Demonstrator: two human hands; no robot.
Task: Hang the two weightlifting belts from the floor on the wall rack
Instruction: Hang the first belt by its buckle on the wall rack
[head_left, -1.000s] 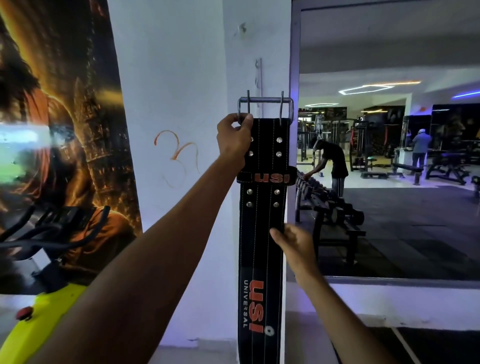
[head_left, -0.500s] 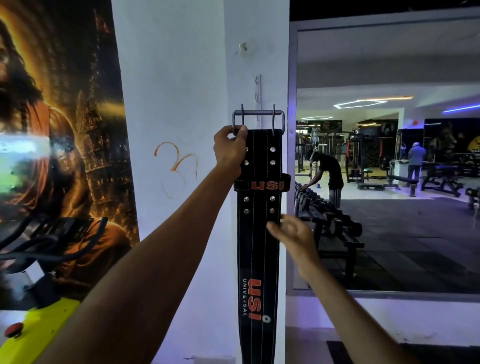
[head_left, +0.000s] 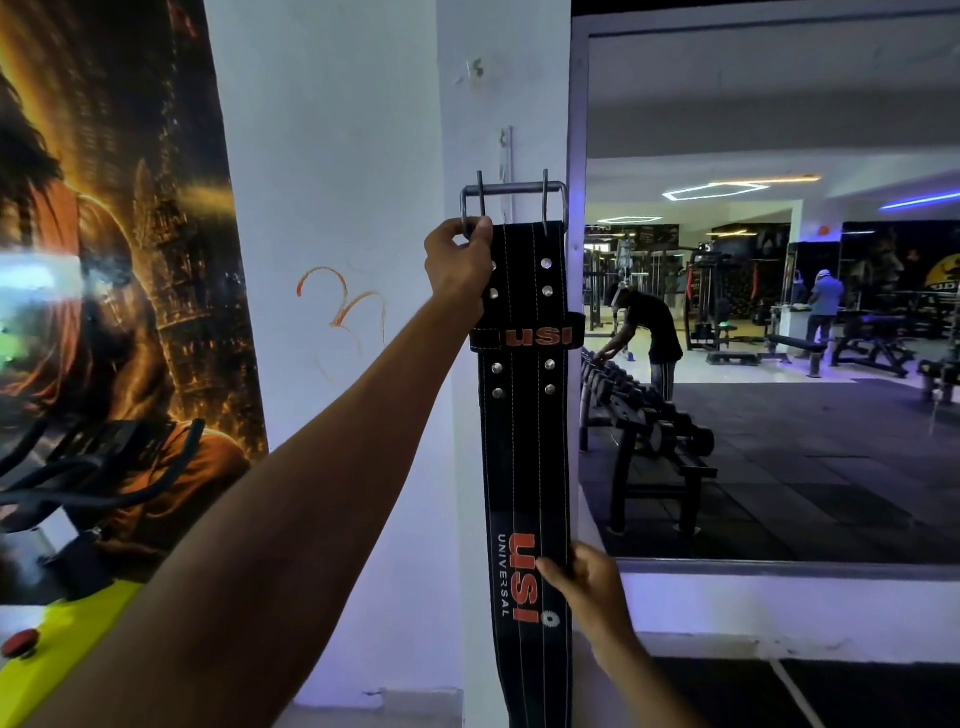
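Belt: a long black leather weightlifting belt with white stitching, steel rivets and orange lettering (head_left: 524, 447) hangs upright against the white pillar (head_left: 332, 208), beside the wall mirror (head_left: 769, 312); its lower end runs out of view.
Second belt: not visible.
Buckle: the grey steel double-prong buckle (head_left: 513, 200) sits at the top, in front of a thin vertical wall rack strip (head_left: 508, 150); I cannot tell whether it is already caught on a hook.
Handling: it looks thick and stiff across its width, fairly heavy, likely to swing as one slab instead of draping. The buckle frame seems the firm place to hold, with a pinch lower down to check swing.
Left hand: the left hand (head_left: 457, 265) is raised at arm's length, fingers curled round the buckle's left corner and the belt's top edge, carrying the weight.
Right hand: the right hand (head_left: 589, 582) is low, thumb on the face and fingers behind, pinching the right edge by the lettering.
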